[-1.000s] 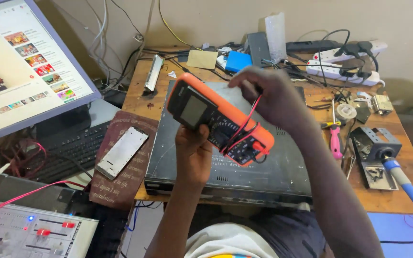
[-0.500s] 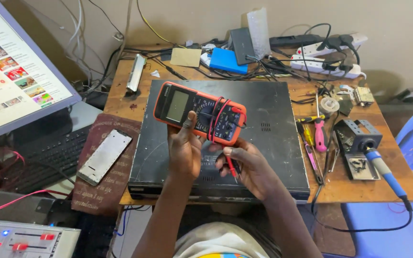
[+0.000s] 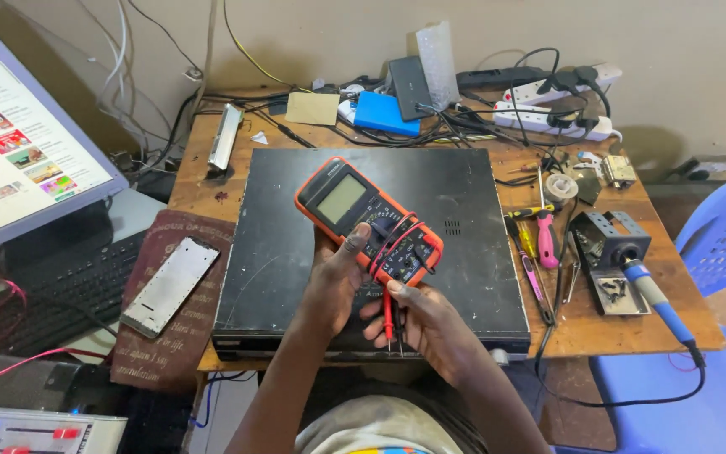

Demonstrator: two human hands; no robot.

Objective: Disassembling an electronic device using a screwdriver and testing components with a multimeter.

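Near the middle of the frame the left hand grips an orange multimeter from beneath, thumb laid up over its lower face near the dial, the meter tilted with its grey screen toward the upper left. Just below and right of it, the right hand is closed around two test probes, one red and one black, their tips pointing down toward the lower edge of the frame; red and black leads loop from the probes up across the meter's lower end. Both hands hover over a flat black metal box that fills most of a wooden surface. At the right of the frame a blue-handled soldering iron sits in its metal stand beside a pink-handled screwdriver and other small tools. Along the top of the surface lie a blue box, a tangle of black cables and white power strips. At the left, a phone rests face down on a maroon book, with a black keyboard and a lit monitor in the upper left corner. A blue plastic chair shows at the right edge.
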